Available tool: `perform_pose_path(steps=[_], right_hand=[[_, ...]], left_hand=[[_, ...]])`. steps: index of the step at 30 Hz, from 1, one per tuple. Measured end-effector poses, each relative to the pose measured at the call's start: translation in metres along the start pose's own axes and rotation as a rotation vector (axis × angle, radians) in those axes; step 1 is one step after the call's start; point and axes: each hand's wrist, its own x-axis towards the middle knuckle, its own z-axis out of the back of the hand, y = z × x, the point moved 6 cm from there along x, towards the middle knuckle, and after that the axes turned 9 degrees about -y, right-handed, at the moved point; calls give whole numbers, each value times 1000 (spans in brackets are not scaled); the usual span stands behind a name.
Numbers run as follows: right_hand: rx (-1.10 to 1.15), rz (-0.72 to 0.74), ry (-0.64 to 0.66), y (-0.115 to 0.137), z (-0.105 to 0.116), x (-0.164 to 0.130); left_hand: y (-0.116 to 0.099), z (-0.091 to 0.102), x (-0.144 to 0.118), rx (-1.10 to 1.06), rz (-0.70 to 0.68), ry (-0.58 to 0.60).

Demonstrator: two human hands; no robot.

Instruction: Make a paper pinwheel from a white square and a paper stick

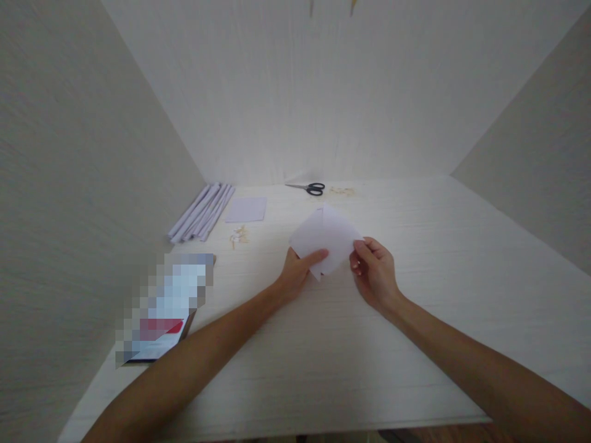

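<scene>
A white sheet of paper (pixel 339 237), partly folded, is held between my two hands above the middle of the table. My left hand (pixel 298 271) grips its lower left part, with the thumb lying across the front and the fingers behind. At the right corner my right hand (pixel 376 267) pinches the paper between thumb and fingers. A crease or overlapping edge runs down near the sheet's middle, and a small pointed flap shows at its bottom. The fingers behind the paper are hidden.
Black-handled scissors (pixel 314 188) lie at the back, with small pale bits (pixel 341 191) beside them. Several rolled paper tubes (pixel 203 212) are at the back left, next to a square paper (pixel 246 210). More small pieces (pixel 239 235) lie nearer. A blurred-out screen device (pixel 168 311) rests at left.
</scene>
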Motion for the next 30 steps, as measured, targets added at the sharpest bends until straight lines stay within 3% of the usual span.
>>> perform_pose_path(steps=[5,8,12,23,30], right_hand=[[-7,-59,100,-7,-5,-1],[-164,-109,251,-17,-11,-6],[-382,-78,385,-23,-16,-12],[-480,-78,391,-19,-18,-15],[-393,-92,469,-20,-18,-15]], left_hand=[[-2,1,0,87,-99,-12],[-4,2,2,109,-132,-38],[-5,-2,0,128,-115,13],[-5,-4,0,94,-115,10],[-5,-3,2,95,-110,-8]])
